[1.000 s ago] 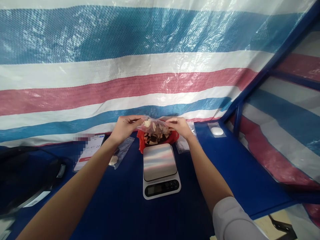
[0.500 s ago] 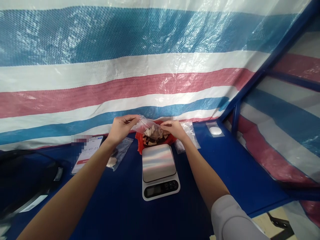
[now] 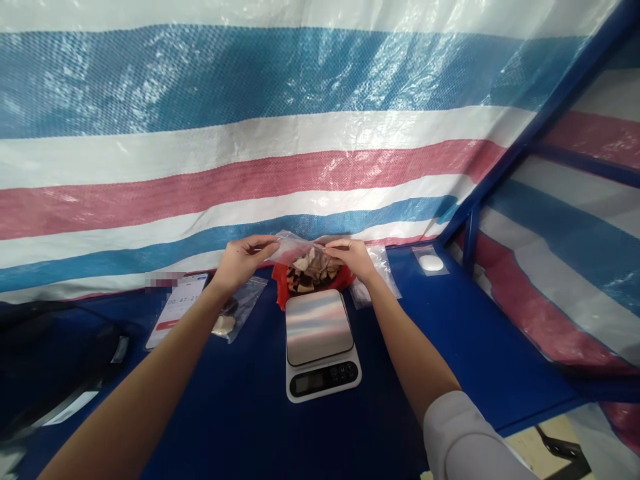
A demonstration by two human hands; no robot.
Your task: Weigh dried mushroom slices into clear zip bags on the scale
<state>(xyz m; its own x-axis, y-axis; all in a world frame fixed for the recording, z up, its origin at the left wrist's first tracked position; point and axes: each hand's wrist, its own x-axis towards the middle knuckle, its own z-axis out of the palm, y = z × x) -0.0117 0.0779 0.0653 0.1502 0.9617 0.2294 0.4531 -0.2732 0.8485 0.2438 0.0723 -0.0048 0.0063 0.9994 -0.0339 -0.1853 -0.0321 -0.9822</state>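
Note:
Between my hands a clear plastic bag is stretched out, with pale dried pieces showing in its lower part. My left hand pinches the bag's left end between thumb and fingers. At the other end, my right hand is closed on the plastic. Right under the bag lies a red plastic bag, spread open and full of brown and cream dried slices. A white kitchen scale with a bare metal plate stands just in front of the red bag.
Left of the scale lies a clear zip bag with a pale piece inside. A phone showing a timer and a black bag are farther left. To the right are flat clear bags and a small packet with a white disc.
Both hands stay nearly in place, still holding the clear bag over the dried slices. The view has shifted very slightly, and the bag sags a little differently.

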